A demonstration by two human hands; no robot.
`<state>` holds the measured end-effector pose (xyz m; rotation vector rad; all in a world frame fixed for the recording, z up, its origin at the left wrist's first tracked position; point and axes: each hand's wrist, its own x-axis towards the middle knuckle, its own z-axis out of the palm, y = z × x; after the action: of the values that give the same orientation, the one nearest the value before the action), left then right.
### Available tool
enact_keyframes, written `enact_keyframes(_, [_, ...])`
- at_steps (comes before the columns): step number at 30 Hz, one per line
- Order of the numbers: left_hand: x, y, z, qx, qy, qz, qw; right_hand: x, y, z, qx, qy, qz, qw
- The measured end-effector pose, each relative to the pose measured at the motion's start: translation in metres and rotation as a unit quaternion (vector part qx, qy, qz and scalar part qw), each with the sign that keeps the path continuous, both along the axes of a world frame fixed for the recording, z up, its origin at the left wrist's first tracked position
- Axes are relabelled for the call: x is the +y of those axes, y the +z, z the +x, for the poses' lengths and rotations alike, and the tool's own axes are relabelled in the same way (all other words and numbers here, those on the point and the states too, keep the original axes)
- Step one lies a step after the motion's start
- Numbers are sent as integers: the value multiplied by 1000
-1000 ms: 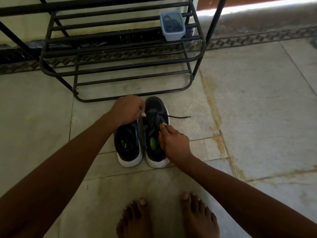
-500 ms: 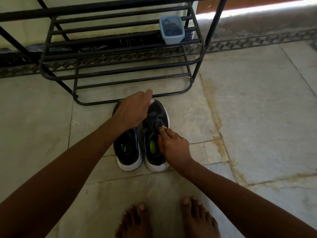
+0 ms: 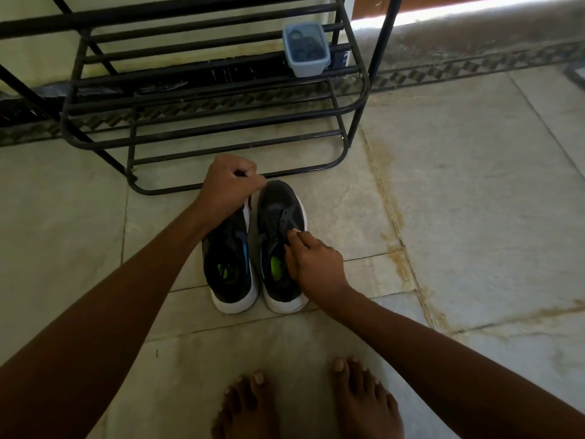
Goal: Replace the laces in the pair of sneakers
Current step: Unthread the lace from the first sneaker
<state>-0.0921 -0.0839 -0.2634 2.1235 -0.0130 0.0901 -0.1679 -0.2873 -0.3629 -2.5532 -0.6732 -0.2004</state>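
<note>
Two black sneakers with white soles stand side by side on the floor, toes towards the rack: the left sneaker and the right sneaker. My left hand hovers as a fist over the toes, and a dark bit of black lace shows inside it. My right hand rests on the right sneaker. Its fingertips pinch the eyelet edge beside the tongue, with the thumb at the shoe's opening. Green insoles show inside both shoes. My left forearm hides the left sneaker's front.
A black metal shoe rack stands just beyond the sneakers, its lowest bar close to my left hand. A blue-grey plastic box sits on a rack shelf. My bare feet are on the tiled floor near the bottom edge.
My left hand moved from the left sneaker's laces up past the toes and closed into a fist. The lace end that lay right of the shoe is gone. My right hand stayed.
</note>
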Motion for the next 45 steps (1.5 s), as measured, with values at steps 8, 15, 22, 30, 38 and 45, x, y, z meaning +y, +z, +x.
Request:
enact_keyframes(8, [-85,11,0,182,65,-378,906,-32,46,18,356,-139,432,817])
enact_keyframes(15, [-162,-24,16,274,28,-391,878,-92,48,19,525,-233,641,510])
enact_keyframes(22, [-181,-59,23,318,-75,-165,931,-144,24,23,445,-320,596,586])
enact_keyframes(30, [-177,-56,12,309,-33,-192,931,-132,8,27,443,-305,327,777])
enact_keyframes(38, [-184,-60,7,278,35,-265,923,-113,12,42,495,-279,440,696])
enact_keyframes(45, [-180,-51,11,294,14,-254,921,-130,6,53,459,-335,456,685])
